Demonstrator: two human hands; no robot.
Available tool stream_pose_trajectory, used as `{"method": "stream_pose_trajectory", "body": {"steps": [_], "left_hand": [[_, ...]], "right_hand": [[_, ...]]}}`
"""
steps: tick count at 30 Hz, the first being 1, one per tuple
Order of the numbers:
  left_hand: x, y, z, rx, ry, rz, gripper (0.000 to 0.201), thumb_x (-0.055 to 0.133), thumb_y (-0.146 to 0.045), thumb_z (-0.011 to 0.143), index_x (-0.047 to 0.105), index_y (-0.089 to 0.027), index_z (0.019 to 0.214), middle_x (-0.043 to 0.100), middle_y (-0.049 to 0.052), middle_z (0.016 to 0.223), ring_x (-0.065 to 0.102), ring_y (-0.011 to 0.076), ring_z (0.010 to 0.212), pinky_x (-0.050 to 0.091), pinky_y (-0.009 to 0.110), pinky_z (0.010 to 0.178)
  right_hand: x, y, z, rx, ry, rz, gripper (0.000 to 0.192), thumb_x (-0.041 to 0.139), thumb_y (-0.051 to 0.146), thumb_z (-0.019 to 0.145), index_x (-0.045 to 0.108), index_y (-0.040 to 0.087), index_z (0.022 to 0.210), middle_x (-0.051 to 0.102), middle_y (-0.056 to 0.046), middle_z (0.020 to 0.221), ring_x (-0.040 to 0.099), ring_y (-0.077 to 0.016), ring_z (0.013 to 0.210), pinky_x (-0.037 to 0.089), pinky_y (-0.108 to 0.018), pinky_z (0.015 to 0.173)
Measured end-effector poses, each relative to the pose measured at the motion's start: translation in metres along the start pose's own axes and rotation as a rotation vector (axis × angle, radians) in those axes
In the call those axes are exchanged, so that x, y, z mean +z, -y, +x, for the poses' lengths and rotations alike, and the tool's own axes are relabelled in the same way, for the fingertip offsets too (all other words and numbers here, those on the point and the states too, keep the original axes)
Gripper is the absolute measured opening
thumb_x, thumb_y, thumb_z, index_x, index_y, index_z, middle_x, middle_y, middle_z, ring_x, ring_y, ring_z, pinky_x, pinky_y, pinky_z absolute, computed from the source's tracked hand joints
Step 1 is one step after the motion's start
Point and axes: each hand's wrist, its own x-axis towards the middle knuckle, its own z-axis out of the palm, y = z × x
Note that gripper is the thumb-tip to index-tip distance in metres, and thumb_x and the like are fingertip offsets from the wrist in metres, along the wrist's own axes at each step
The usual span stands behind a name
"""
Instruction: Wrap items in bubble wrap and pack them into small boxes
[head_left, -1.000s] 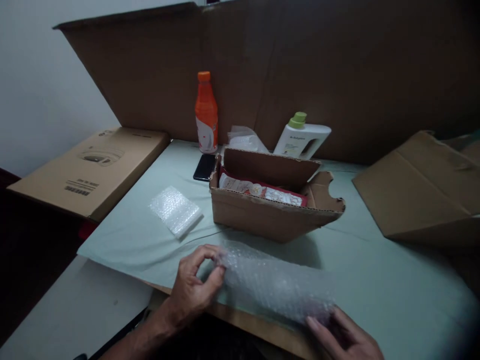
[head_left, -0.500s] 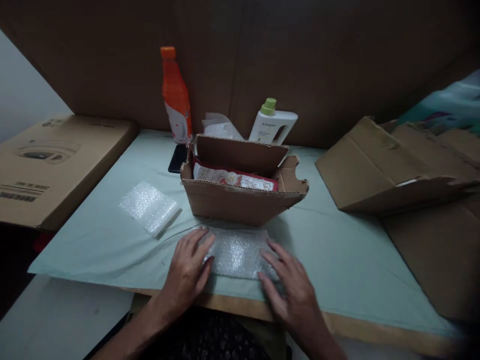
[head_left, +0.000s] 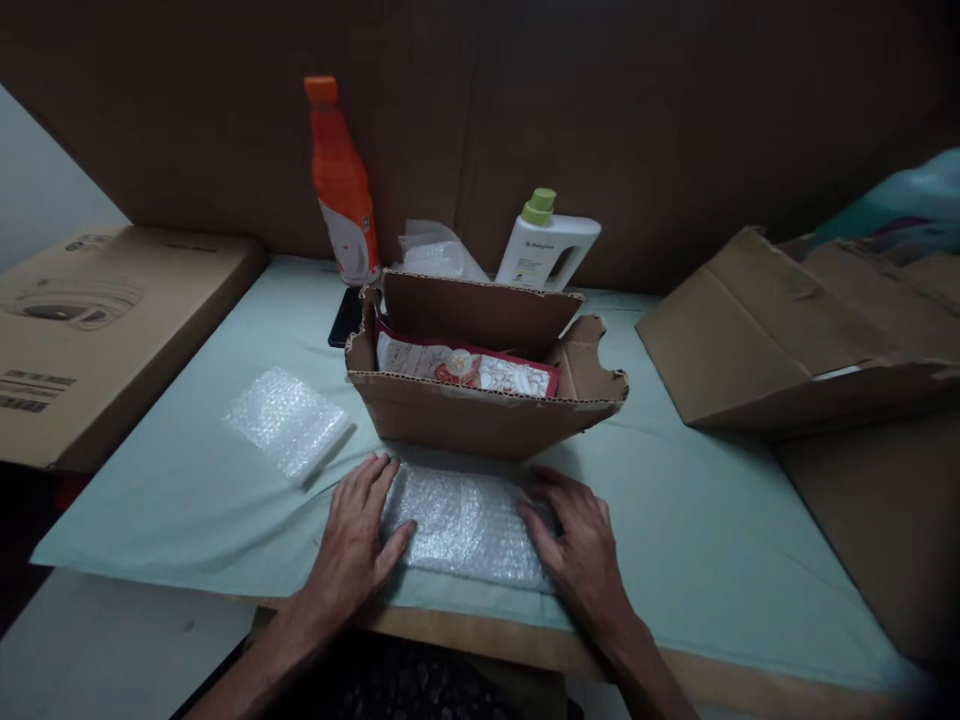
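The left hand [head_left: 358,530] and the right hand [head_left: 581,540] are touching the ends of some bubble wrap [head_left: 466,525]. Behind it, a box [head_left: 465,418] is holding a pack [head_left: 457,367]. An orange bottle [head_left: 340,185] is standing farther back

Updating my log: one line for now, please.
left hand: on bubble wrap, left end | right hand: on its right end | open cardboard box: beyond, packet inside

Looking forward and down from the head, over the near edge of the green cloth [head_left: 697,540]. Close above left hand [head_left: 356,530] and right hand [head_left: 581,540], facing the open cardboard box [head_left: 472,415] and the big cardboard sheet [head_left: 600,110] behind.
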Motion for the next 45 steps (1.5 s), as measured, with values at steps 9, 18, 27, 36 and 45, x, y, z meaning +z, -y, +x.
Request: {"method": "stream_pose_trajectory", "body": {"steps": [9,18,27,36,45], "left_hand": [[0.006,0.000,0.001,0.086,-0.037,0.032,0.058,0.059,-0.026,0.092,0.041,-0.023,0.147,0.049,0.016,0.148,0.048,0.0325,0.136,0.048,0.054,0.107],[-0.001,-0.008,0.017,0.297,0.046,0.082,0.051,0.061,-0.029,0.088,0.054,-0.025,0.138,0.055,0.014,0.145,0.051,0.0334,0.134,0.053,0.049,0.101],[-0.018,-0.002,0.017,0.194,0.091,0.144,0.040,0.061,-0.025,0.088,0.059,-0.024,0.128,0.056,0.014,0.142,0.048,0.0351,0.134,0.042,0.059,0.109],[-0.022,-0.015,0.008,0.300,0.223,0.063,0.054,0.064,-0.033,0.090,0.050,-0.021,0.141,0.051,0.015,0.149,0.040,0.0341,0.142,0.038,0.058,0.114],[-0.032,-0.003,-0.008,0.351,0.236,0.076,0.052,0.062,-0.028,0.091,0.049,-0.020,0.141,0.048,0.014,0.153,0.036,0.0320,0.145,0.035,0.057,0.116]], "right_hand": [[-0.033,0.008,-0.023,-0.119,-0.117,0.020,0.009,0.057,0.020,0.093,0.058,0.024,0.101,0.073,-0.004,0.088,0.069,-0.0231,0.083,0.047,-0.037,0.078],[-0.009,-0.028,-0.046,-0.138,-0.103,-0.270,0.028,0.051,0.034,0.095,0.062,0.022,0.117,0.071,-0.013,0.118,0.067,-0.0302,0.103,0.050,-0.041,0.075],[-0.010,-0.006,-0.001,-0.139,-0.007,-0.170,0.027,0.047,0.031,0.100,0.062,0.018,0.119,0.069,-0.016,0.120,0.062,-0.0316,0.114,0.046,-0.046,0.092],[-0.022,0.039,-0.011,-0.336,0.168,0.021,0.035,0.054,0.032,0.098,0.060,0.017,0.128,0.066,-0.015,0.132,0.059,-0.0300,0.121,0.047,-0.047,0.096],[-0.046,0.017,-0.045,-0.347,0.188,-0.053,0.045,0.057,0.021,0.093,0.054,0.017,0.139,0.058,-0.014,0.144,0.050,-0.0279,0.135,0.043,-0.045,0.103]]}}
